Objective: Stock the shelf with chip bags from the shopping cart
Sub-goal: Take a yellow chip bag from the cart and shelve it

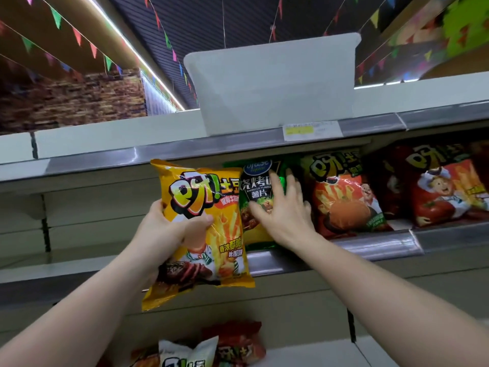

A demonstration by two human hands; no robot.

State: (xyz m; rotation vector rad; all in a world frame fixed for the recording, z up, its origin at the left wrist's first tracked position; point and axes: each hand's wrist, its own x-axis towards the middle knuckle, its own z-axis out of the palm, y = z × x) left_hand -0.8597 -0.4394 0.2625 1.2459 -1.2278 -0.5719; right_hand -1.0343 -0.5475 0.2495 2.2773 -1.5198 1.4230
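Nearest us, more chip bags [211, 345] lie below our arms. Our left hand [164, 229] grips the yellow chip bag [201, 234], thumb across its front. Just right of it, our right hand [284, 210] presses spread fingers on the black barbecue bag [258, 189], apparently standing on the shelf [383, 245] beside red bags [346, 197].

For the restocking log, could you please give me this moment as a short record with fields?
left hand: grips yellow bag, held in front of the shelf
right hand: fingers straight, pressing on green bag
shelf, right of green bag: two red bags standing
top shelf: white bin
shelf, left part: no bags visible
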